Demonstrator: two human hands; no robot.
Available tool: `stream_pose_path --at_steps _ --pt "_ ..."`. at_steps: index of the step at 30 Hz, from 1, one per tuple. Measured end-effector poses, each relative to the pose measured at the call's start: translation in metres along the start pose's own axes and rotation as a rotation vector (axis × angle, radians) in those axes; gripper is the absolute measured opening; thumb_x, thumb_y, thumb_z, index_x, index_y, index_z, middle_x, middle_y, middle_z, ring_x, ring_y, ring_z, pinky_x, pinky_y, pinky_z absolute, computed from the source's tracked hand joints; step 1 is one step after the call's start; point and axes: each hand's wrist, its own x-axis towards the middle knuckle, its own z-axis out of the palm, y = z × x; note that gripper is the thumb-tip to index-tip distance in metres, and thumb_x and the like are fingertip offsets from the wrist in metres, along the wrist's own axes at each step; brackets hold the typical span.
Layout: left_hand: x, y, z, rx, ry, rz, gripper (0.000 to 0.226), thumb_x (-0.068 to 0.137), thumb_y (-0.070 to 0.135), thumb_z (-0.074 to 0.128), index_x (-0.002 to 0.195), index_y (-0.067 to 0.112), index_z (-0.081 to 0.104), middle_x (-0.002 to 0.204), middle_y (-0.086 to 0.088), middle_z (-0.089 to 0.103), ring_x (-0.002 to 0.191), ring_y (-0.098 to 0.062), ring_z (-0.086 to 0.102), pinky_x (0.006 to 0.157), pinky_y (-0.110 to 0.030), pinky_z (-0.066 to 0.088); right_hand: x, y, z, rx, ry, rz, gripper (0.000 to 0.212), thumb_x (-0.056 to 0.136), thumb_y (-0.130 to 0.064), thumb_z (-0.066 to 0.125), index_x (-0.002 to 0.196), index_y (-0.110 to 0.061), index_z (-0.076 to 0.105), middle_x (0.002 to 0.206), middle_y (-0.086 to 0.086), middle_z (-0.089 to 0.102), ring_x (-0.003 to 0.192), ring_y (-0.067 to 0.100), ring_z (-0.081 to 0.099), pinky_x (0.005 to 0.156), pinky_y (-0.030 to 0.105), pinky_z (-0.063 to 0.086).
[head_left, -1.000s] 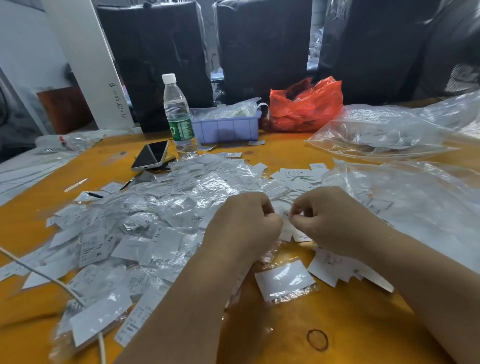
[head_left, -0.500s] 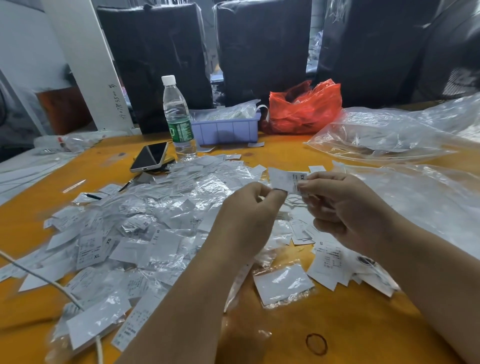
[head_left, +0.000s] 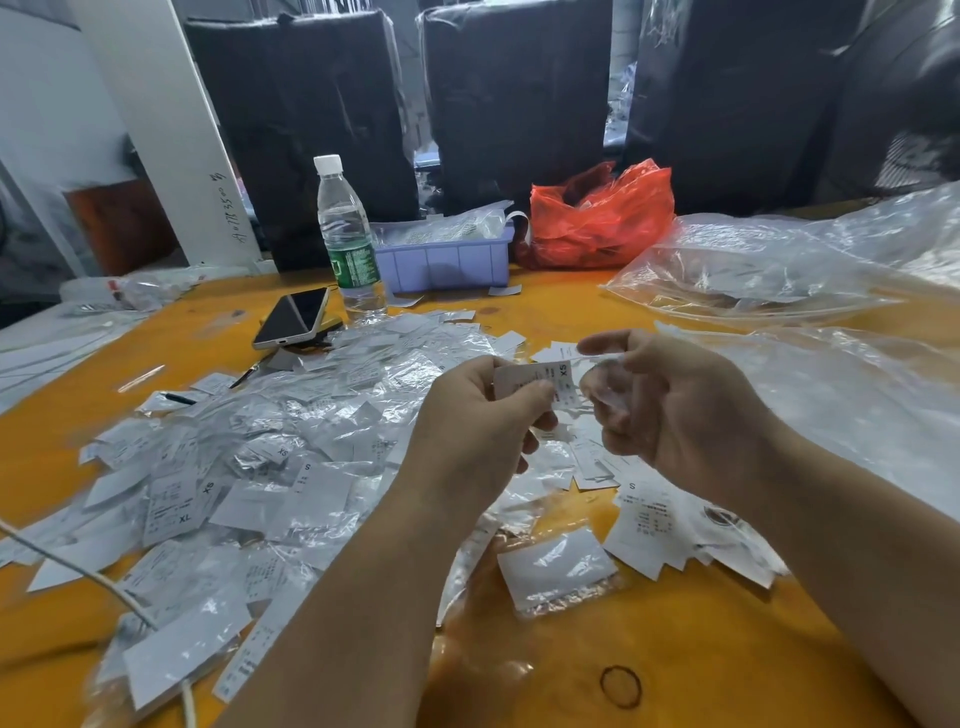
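Since a second ago both hands have come up off the heap and drawn slightly apart. Then they were knuckle to knuckle low over the table (head_left: 675, 649); now they hover above its middle. The left hand (head_left: 478, 415) pinches one white label (head_left: 540, 376) marked XS between thumb and curled fingers (head_left: 530, 397). The right hand (head_left: 685, 415) holds one small clear sleeve (head_left: 602, 384), its thumb and forefinger stretched along the top and the other fingers (head_left: 610, 415) curled behind it. The label's right end meets the sleeve's mouth; whether it sits inside I cannot tell.

Nothing else has shifted. The heap of labels (head_left: 260, 467), too many to count, covers the left half of the table. One bagged label (head_left: 556, 566) lies alone near the near edge, and a small stack of labels (head_left: 654, 525) lies just under the right forearm. One dark ring (head_left: 621, 686) lies close to the near edge.

Toward the far edge stand one water bottle (head_left: 348, 239), one phone (head_left: 293, 317) just left of it, one lilac tray (head_left: 447, 260) and one red bag (head_left: 602, 218). Two large clear bags (head_left: 753, 265) lie along the right side. Three black wrapped bales (head_left: 301, 130) stand behind the far edge. One white cable (head_left: 78, 571) crosses the near-left corner.
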Motion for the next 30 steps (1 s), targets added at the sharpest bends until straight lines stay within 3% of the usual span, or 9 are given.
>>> stream_pose_path --at_steps 4,6,9,11,14,19,22,26,30 --pt "-0.001 -0.001 0.001 0.07 0.054 0.022 0.005 0.089 0.014 0.065 0.092 0.017 0.064 0.067 0.002 0.07 0.054 -0.007 0.058 0.053 -0.026 0.05 0.001 0.003 -0.001 -0.266 0.106 -0.104 0.024 0.091 0.01 0.049 0.108 -0.008 0.051 0.074 0.01 0.053 0.052 0.014 0.05 0.046 0.028 0.042" --pt "-0.002 -0.003 0.002 0.144 0.105 0.053 0.014 0.088 0.016 0.065 0.098 0.026 0.06 0.076 0.0 0.07 0.056 -0.009 0.061 0.059 -0.033 0.054 0.0 0.005 -0.003 -0.278 0.097 -0.165 0.029 0.087 0.009 0.061 0.108 -0.008 0.051 0.073 0.01 0.061 0.051 0.014 0.055 0.047 0.028 0.046" --pt "-0.003 -0.003 0.004 0.236 0.138 0.101 0.023 0.089 0.019 0.063 0.101 0.037 0.053 0.076 -0.006 0.068 0.064 -0.028 0.062 0.063 -0.046 0.055 -0.002 0.004 -0.004 -0.309 0.068 -0.203 0.045 0.076 0.001 0.075 0.112 -0.012 0.052 0.068 0.007 0.068 0.052 0.014 0.061 0.047 0.025 0.048" --pt "-0.004 -0.001 0.004 0.254 0.128 0.12 0.019 0.09 0.016 0.06 0.094 0.035 0.058 0.073 -0.005 0.067 0.06 -0.022 0.06 0.062 -0.046 0.054 -0.002 0.002 -0.004 -0.297 0.036 -0.183 0.056 0.064 -0.007 0.08 0.113 -0.012 0.052 0.066 0.008 0.069 0.05 0.015 0.061 0.047 0.024 0.047" --pt "-0.005 0.003 0.003 0.254 0.1 0.093 0.016 0.088 0.015 0.057 0.082 0.026 0.066 0.071 0.004 0.067 0.062 -0.011 0.059 0.067 -0.042 0.055 -0.002 0.002 -0.003 -0.31 -0.027 -0.141 0.066 0.054 -0.013 0.081 0.114 -0.011 0.051 0.064 0.008 0.069 0.047 0.014 0.059 0.044 0.025 0.043" --pt "-0.01 0.005 0.007 0.33 -0.051 0.068 0.038 0.089 0.044 0.05 0.079 0.012 0.067 0.076 -0.013 0.065 0.075 -0.028 0.061 0.07 -0.049 0.051 -0.003 0.003 -0.002 -0.357 -0.154 -0.062 0.065 0.062 -0.005 0.082 0.118 -0.012 0.051 0.061 0.007 0.065 0.044 0.013 0.053 0.042 0.024 0.04" --pt "-0.009 0.001 0.007 0.436 -0.041 0.114 0.036 0.094 0.048 0.053 0.075 0.02 0.066 0.07 0.001 0.065 0.072 -0.015 0.063 0.068 -0.042 0.051 -0.003 0.004 -0.002 -0.385 -0.184 -0.044 0.058 0.073 0.011 0.073 0.119 -0.016 0.05 0.054 0.001 0.061 0.043 0.01 0.051 0.041 0.021 0.041" --pt "-0.008 0.001 0.006 0.45 -0.017 0.153 0.039 0.082 0.061 0.056 0.075 0.024 0.067 0.071 0.008 0.067 0.071 -0.005 0.062 0.063 -0.031 0.051 -0.003 0.003 -0.003 -0.374 -0.183 -0.033 0.059 0.076 0.016 0.068 0.12 -0.019 0.049 0.053 -0.001 0.057 0.043 0.009 0.049 0.041 0.021 0.039" --pt "-0.008 -0.001 0.006 0.522 0.013 0.197 0.025 0.089 0.043 0.063 0.075 0.023 0.068 0.072 0.007 0.067 0.072 -0.005 0.062 0.064 -0.031 0.053 -0.004 0.003 -0.003 -0.409 -0.2 -0.027 0.062 0.078 0.011 0.071 0.124 -0.021 0.047 0.054 -0.001 0.053 0.045 0.008 0.048 0.043 0.02 0.038"
